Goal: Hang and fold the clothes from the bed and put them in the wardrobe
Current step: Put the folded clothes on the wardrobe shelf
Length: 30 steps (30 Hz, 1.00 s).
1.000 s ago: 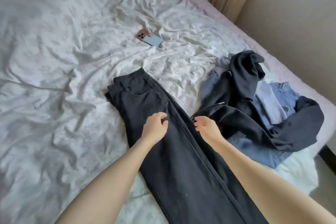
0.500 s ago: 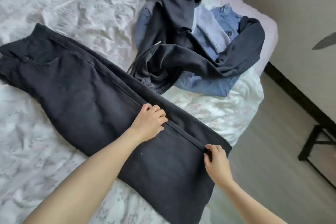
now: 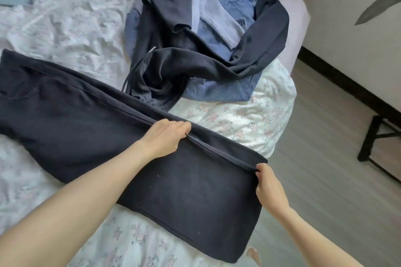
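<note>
The black trousers [image 3: 130, 136] are matt, heavy cloth. The bedsheet [image 3: 238, 119] is thin, crumpled floral cotton. Far right, the jeans [image 3: 236, 4] are faded denim beside a ribbed knit [image 3: 221, 21]. The floor [image 3: 325, 180] looks like smooth grey wood.

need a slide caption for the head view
Both hands pinch the seam edge of black trousers laid flat on the bed.

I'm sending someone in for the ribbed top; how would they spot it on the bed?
Go to the heap of clothes at the bed's foot corner nearest the wall. The ribbed top lies on blue jeans, between a dark hoodie's body and sleeve. It alone is pale lilac with fine ribbing.
</note>
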Motion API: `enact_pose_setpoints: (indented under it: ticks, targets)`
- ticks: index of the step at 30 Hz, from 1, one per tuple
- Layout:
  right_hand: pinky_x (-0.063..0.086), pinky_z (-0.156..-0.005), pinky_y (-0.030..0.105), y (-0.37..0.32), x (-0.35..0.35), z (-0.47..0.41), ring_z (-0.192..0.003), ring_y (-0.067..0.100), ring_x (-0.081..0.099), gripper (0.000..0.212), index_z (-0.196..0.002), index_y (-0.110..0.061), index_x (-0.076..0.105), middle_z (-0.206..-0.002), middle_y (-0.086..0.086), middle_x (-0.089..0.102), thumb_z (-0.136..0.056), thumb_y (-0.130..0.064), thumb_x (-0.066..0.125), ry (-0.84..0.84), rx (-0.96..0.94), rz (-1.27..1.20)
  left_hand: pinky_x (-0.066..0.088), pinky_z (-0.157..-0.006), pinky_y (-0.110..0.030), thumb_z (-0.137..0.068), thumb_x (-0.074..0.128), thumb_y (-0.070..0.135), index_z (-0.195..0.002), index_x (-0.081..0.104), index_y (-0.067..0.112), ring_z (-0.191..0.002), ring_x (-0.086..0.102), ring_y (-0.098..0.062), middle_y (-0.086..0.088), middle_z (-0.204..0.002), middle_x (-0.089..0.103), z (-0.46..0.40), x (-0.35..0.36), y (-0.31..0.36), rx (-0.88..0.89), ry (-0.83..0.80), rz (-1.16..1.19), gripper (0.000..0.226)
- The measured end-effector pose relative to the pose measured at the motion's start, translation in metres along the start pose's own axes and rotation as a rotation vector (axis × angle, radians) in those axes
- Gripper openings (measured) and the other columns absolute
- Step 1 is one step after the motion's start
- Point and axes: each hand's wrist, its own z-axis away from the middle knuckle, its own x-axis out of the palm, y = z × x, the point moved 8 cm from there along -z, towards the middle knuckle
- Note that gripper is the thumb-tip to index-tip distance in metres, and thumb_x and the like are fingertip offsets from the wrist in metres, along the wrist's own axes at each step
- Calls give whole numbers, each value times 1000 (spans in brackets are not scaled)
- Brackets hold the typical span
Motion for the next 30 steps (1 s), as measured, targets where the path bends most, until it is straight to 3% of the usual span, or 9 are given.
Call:
enact_pose_setpoints:
  ticks: [3, 5, 9, 12, 16, 20, 22, 25, 30]
  targets:
    - [33, -70, 37, 5, -19, -16, -85, 38, 52, 16, -105, -12, 47, -110, 6, 54, -99, -13, 32, 50, 1, 53, 29, -68, -28, -92, 44, 5, -88, 37, 20, -80, 53, -22, 9, -80, 48, -11, -9, 1, -7, 50, 59, 17]
    - [28, -74, 34, 8, -21, -28, -85, 32, 53, 17, -99, -14, 48, -105, 4, 56, -99, -15, 31, 34, 2, 111, 32, -76, -29, -93, 45, 7, -99, 47, 18, -91, 55, -20, 7, -92, 57, -18, -4, -1, -39, 22, 61, 13]
    - [23, -76, 32, 7, -7, -43, -80, 22, 45, 16, -88, -16, 41, -94, 1, 53, -99, -13, 30, 40, 42, 104, 26, -88, -30, -89, 46, 4, -120, 48, 21, -105, 50, -15, 8, -111, 56, -27, 14, -1, -137, -11, -46, 35]
    - [24, -75, 34, 7, -7, -49, -80, 24, 48, 16, -87, -15, 40, -90, 1, 53, -98, -10, 29, 82, 46, 111, 29, -88, -34, -75, 51, -4, -113, 55, 15, -97, 53, -21, 0, -102, 57, -23, 12, 5, -160, 80, -139, 43]
    - [26, -79, 36, 14, -14, -56, -77, 27, 50, 17, -87, -13, 40, -87, 3, 54, -99, -10, 28, 104, 25, 119, 42, -78, -42, -53, 61, -18, -88, 65, 5, -73, 59, -30, -8, -77, 60, -19, 1, 15, -74, 233, -180, 43]
    - [23, -79, 35, 17, -10, -59, -86, 25, 49, 15, -89, -14, 43, -90, 2, 53, -97, -11, 30, 98, 77, 95, 30, -97, -44, -71, 54, -9, -105, 62, 10, -97, 56, -27, -6, -102, 62, -28, 12, 9, -147, 137, -177, 40]
    - [25, -89, 37, 13, -6, -56, -99, 23, 49, 18, -103, -15, 49, -100, 1, 55, -96, -13, 33, 61, 35, 100, 23, -100, -41, -81, 49, 2, -114, 56, 15, -106, 51, -23, -1, -112, 59, -29, 18, 6, -184, 102, -171, 36]
    - [25, -103, 38, 4, 2, -46, -117, 18, 45, 35, -127, -17, 45, -119, -3, 52, -92, -15, 41, 25, -122, 205, 25, -98, -39, -89, 52, 20, -113, 57, 16, -104, 52, -22, 1, -108, 61, -28, 19, 10, -138, 135, -137, 24]
    - [21, -109, 44, 31, 6, -44, -115, 21, 44, 33, -122, -15, 42, -113, 1, 54, -91, -10, 35, -104, 69, 272, 38, -89, -45, -80, 70, 9, -93, 68, 8, -86, 62, -25, -4, -85, 66, -27, 8, 25, -10, 224, -49, 13]
